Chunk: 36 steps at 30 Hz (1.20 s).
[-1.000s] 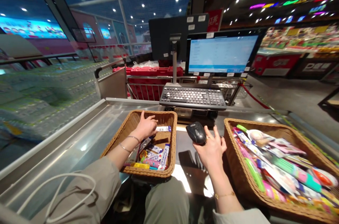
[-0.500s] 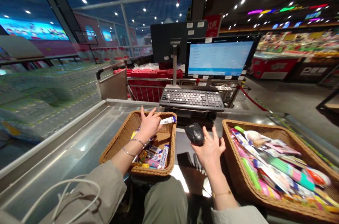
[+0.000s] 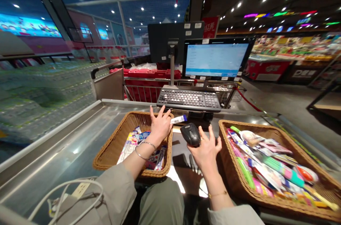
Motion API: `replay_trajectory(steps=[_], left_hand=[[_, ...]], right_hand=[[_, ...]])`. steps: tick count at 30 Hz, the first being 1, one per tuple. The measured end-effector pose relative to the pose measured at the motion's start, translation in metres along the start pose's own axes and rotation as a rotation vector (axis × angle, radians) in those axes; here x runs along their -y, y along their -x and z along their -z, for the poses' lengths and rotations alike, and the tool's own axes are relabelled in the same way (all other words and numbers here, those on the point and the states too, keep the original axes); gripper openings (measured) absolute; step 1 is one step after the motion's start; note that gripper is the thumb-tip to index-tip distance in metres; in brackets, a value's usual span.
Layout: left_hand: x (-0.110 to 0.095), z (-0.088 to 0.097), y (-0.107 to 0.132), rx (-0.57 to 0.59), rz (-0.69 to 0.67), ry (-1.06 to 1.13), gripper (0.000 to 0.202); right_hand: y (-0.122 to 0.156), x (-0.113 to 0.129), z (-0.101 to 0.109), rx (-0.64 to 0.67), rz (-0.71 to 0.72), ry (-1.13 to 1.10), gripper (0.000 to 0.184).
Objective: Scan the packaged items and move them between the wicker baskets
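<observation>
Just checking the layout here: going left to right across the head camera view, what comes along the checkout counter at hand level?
Stainless steel counter → wicker basket → left hand → black handheld scanner → right hand → second wicker basket

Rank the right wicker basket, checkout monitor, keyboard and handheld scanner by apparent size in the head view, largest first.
1. Right wicker basket, though nearness to the camera may inflate it
2. Checkout monitor
3. Keyboard, close to the monitor in width but much shallower
4. Handheld scanner
</observation>
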<state>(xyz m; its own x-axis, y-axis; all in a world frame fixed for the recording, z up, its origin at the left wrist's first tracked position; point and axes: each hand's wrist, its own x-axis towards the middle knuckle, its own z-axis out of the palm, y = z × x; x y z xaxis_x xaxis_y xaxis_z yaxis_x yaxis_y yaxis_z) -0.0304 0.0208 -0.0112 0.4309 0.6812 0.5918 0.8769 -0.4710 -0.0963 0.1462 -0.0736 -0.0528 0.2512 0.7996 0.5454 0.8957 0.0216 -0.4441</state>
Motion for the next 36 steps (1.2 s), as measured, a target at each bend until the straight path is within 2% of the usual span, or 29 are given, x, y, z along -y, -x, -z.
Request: replay_trajectory(steps=[16, 25, 36], left_hand=[[-0.006, -0.012, 0.007, 0.010, 0.026, 0.021, 0.016], [-0.008, -0.012, 0.007, 0.025, 0.051, 0.042, 0.015], [-0.007, -0.017, 0.009, -0.055, 0.025, 0.048, 0.015]], right_hand=[[0.000, 0.003, 0.005, 0.028, 0.038, -0.082, 0.021], [0.000, 0.006, 0.007, 0.015, 0.059, -0.093, 0.022], [0.002, -0.002, 0.004, 0.003, 0.055, 0.093, 0.030]])
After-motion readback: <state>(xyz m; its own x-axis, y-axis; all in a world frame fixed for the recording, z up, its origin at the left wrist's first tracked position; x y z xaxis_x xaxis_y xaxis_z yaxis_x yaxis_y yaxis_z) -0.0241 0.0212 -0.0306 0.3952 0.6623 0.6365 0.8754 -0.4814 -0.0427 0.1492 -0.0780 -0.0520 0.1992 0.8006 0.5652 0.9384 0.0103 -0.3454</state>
